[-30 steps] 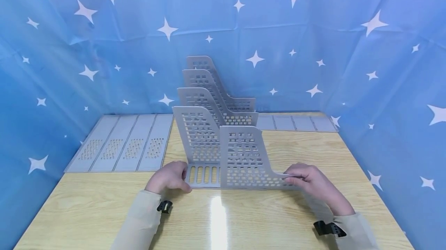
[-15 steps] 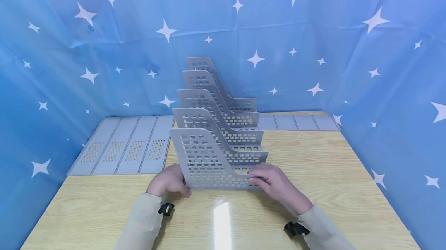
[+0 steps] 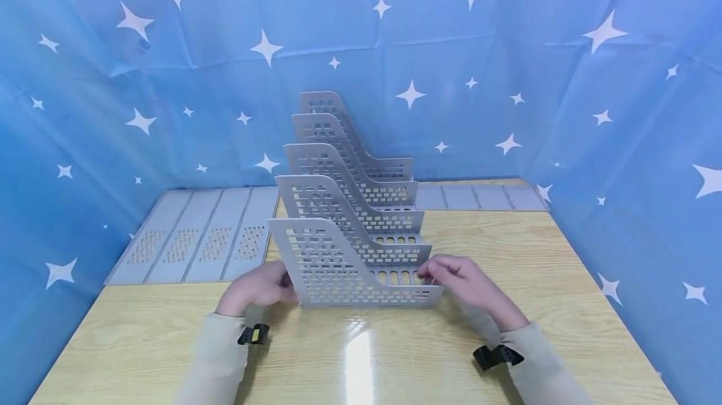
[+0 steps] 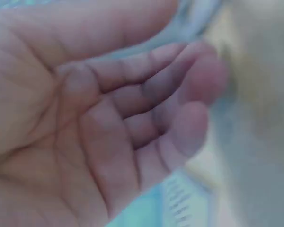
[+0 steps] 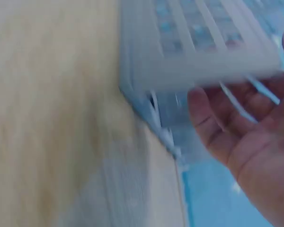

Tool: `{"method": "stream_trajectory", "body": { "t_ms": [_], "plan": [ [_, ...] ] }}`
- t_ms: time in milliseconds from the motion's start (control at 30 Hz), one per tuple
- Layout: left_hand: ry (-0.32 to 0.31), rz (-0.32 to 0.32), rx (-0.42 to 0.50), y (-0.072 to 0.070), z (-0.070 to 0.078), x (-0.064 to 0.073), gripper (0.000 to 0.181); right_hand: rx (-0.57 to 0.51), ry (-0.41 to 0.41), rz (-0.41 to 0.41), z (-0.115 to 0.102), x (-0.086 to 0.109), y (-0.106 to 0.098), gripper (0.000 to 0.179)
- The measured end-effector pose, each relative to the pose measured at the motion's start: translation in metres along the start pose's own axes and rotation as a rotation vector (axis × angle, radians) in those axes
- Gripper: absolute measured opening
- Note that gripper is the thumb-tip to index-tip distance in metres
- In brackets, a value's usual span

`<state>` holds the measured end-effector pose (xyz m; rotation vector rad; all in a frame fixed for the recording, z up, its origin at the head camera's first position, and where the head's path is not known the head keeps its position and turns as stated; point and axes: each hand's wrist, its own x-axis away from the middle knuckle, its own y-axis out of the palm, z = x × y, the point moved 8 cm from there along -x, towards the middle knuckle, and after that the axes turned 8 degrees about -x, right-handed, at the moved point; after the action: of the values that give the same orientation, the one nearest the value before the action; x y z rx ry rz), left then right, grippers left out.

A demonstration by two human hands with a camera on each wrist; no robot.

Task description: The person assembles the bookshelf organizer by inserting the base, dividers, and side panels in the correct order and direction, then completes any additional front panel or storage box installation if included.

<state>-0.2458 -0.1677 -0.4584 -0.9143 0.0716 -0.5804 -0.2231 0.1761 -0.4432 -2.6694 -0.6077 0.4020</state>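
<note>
A grey perforated file rack stands upright in the middle of the table. Its front side panel (image 3: 361,286), high on the left and low on the right, stands in line with several like dividers (image 3: 316,195) behind it. Beside the panel's lower left corner is my left hand (image 3: 259,289); in the left wrist view its fingers (image 4: 189,127) bend loosely around nothing. At the panel's low right end is my right hand (image 3: 465,279), fingertips over the slotted base (image 3: 395,276). Blurred in the right wrist view, the right hand's fingers (image 5: 203,113) pass close to the panel edge without a visible grip.
Flat grey panels with patches of holes (image 3: 180,239) lie side by side at the table's left. More flat grey panels (image 3: 479,197) lie at the back right. A blue star-patterned curtain (image 3: 507,79) borders the wooden table (image 3: 350,361).
The front panel swung from lying right of the dividers to standing in line with them, then lowered slightly. My right hand moved left with it, then slightly right, releasing it. The left hand drew back slightly.
</note>
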Motion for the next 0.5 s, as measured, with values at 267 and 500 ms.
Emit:
{"method": "stream_trajectory", "body": {
  "t_ms": [267, 500],
  "plan": [
    [0.120, 0.591, 0.001, -0.104, 0.053, 0.031, 0.020, -0.005, 0.366, 0.091, 0.040, -0.006, -0.031, 0.034],
    [0.231, 0.687, -0.051, -0.152, 0.117, 0.032, 0.035, -0.051, 0.448, 0.050, 0.050, -0.028, -0.017, 0.024]
  ]
}}
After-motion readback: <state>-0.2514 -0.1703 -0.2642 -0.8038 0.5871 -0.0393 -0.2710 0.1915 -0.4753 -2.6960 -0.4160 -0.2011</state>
